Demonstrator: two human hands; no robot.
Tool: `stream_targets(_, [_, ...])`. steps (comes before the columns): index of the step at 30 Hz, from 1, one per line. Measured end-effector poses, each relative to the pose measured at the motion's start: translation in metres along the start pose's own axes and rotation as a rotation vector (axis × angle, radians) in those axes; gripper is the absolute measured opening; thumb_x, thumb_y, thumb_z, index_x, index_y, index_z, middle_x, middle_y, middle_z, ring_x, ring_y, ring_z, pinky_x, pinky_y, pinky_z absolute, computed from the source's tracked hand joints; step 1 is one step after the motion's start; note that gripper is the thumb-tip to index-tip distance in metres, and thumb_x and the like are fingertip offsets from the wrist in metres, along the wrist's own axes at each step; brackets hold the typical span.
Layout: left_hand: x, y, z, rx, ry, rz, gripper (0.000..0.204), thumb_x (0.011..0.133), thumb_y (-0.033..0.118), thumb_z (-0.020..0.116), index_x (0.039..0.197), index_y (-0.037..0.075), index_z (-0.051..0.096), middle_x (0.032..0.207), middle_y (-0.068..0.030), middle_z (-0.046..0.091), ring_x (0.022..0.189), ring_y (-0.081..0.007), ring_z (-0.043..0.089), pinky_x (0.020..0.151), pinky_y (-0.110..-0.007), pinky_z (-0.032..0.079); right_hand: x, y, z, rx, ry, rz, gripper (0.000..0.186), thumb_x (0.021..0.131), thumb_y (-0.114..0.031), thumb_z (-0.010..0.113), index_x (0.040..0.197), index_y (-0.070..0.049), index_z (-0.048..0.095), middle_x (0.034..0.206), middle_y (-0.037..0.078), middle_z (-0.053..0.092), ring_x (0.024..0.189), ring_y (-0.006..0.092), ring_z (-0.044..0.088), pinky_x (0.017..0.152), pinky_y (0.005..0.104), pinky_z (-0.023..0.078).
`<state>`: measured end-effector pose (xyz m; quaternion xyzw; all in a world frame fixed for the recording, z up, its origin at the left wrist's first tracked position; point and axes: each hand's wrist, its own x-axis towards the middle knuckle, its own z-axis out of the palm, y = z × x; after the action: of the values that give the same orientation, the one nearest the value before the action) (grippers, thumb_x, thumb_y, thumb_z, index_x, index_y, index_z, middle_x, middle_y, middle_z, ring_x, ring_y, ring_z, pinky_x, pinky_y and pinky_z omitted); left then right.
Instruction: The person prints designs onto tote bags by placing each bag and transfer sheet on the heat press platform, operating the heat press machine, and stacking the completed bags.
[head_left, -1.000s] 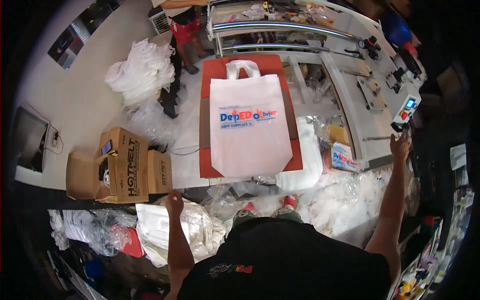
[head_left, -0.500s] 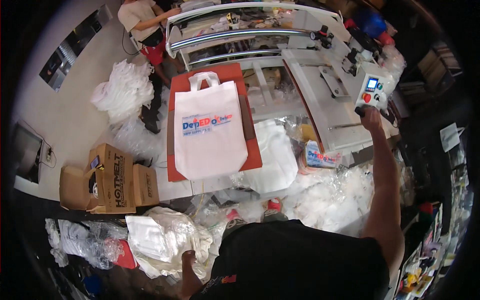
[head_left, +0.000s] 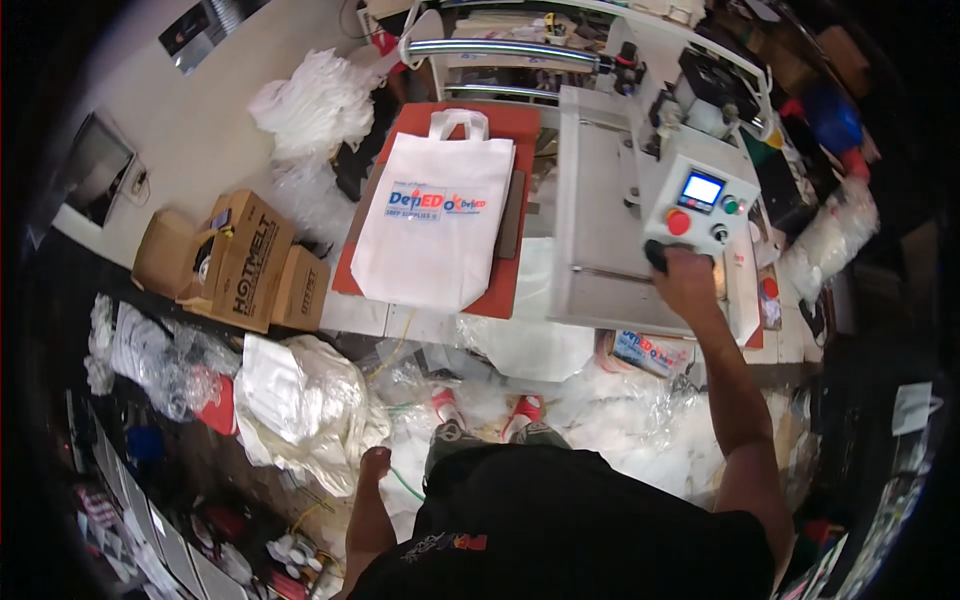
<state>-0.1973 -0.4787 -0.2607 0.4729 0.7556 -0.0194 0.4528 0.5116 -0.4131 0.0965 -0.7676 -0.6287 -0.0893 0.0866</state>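
Observation:
My right hand (head_left: 690, 285) is wrapped round the black handle (head_left: 656, 256) of the heat press head (head_left: 597, 260), below its control box (head_left: 700, 200) with a lit screen and a red button. Left of the head, a white cloth tote bag (head_left: 430, 255) with blue and red print lies flat on a red-brown pad (head_left: 362, 245), its handles pointing away from me. White material with print (head_left: 742, 275) partly shows at the head's right side. My left hand (head_left: 375, 462) hangs low by my side, near a pile of white bags; its fingers are hidden.
Metal rails (head_left: 500, 50) span the back of the press. Open cardboard boxes (head_left: 250, 260) stand at left, with plastic-wrapped white bundles (head_left: 315, 105) behind. A white bag pile (head_left: 300, 400) lies near my left. White bags (head_left: 530, 345) drape over the table's front edge.
The press head has slid left toward the tote bag, with my right hand on its handle. The view has tilted and shifted; the person at the back left is mostly out of sight.

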Motion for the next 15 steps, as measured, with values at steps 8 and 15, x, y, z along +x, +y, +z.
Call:
stream_targets(8, [-0.051,-0.031,0.084,0.03,0.15,0.41,0.021,0.087,0.025,0.059,0.079,0.008,0.067,0.071,-0.0037,0.065,0.054,-0.014,0.061,0.048,-0.032,0.05,0.052,-0.094,0.023,0.379,0.258,-0.46,0.031,0.087,-0.029,0.068,0.104,-0.004,0.063,0.092,0.014,0.068,0.093,0.0321,0.064,0.084,0.0443,0.045])
stream_targets(15, [-0.15,-0.015,0.123,-0.505,0.159,-0.161,0.022,0.084,0.024,0.064,0.097,0.006,0.071,0.074,-0.0057,0.069,0.06,-0.0146,0.066,0.055,-0.03,0.053,0.095,-0.198,0.042,0.411,0.295,-0.547,0.022,0.091,-0.029,0.061,0.093,-0.007,0.061,0.088,0.012,0.068,0.088,0.0305,0.065,0.079,0.0438,0.044])
